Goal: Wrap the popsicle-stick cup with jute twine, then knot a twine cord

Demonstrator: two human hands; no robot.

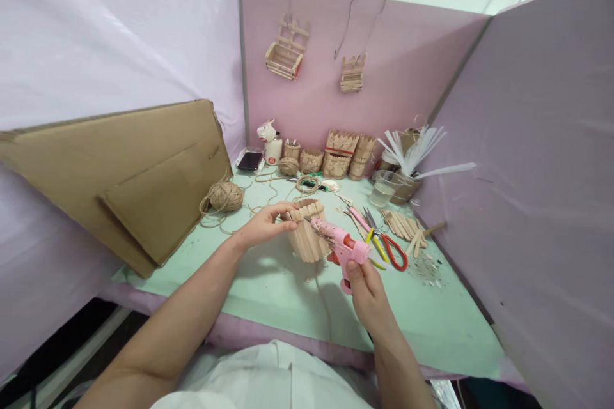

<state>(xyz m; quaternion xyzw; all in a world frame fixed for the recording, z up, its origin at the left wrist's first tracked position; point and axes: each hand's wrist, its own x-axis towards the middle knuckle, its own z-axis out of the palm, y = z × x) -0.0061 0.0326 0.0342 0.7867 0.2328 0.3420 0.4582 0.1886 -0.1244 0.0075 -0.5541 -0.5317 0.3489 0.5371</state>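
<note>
My left hand point(267, 225) grips the rim of a small round basket made of wooden craft sticks point(307, 243), tilted above the green tabletop. Held in my right hand point(368, 287) is a pink hot glue gun point(341, 244), its nozzle pointing left at the upper part of the basket. Whether the nozzle touches the wood I cannot tell. A strand of twine point(323, 300) hangs below the basket toward the table's front edge.
Red-handled scissors point(396, 252), yellow-handled pliers point(377, 244) and loose craft sticks point(403, 225) lie to the right. Behind stand a water cup point(382, 189), white glue sticks point(415, 147) and finished stick baskets point(336, 165). Leftward are a twine ball point(225, 195) and cardboard point(163, 198).
</note>
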